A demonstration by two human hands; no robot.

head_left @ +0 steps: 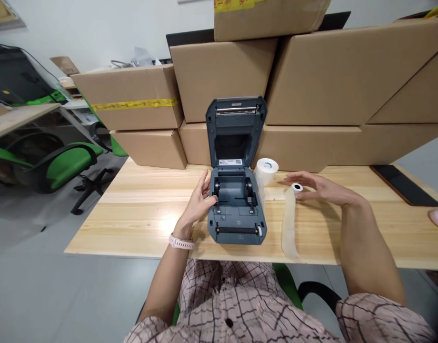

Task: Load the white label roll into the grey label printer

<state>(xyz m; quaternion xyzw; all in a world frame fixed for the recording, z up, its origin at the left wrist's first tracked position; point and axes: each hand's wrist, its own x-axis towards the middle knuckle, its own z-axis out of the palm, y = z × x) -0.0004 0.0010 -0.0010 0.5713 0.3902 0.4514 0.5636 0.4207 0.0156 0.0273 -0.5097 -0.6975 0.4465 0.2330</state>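
Grey printer open; white lid label, print illegible

The label printer stands on the table, its raised lid at the rear, before the cardboard boxes stacked along the table's back. The left hand touches the printer's left side, thumb on the rim. Just behind and right of the printer sits the label roll. Farther right and nearer is the small paper roll, its loose strip running toward the front edge; the right hand curves around it from the right. Beyond that hand, at the right, lies a tablet. Left of the table, on the floor, stands a swivel chair.
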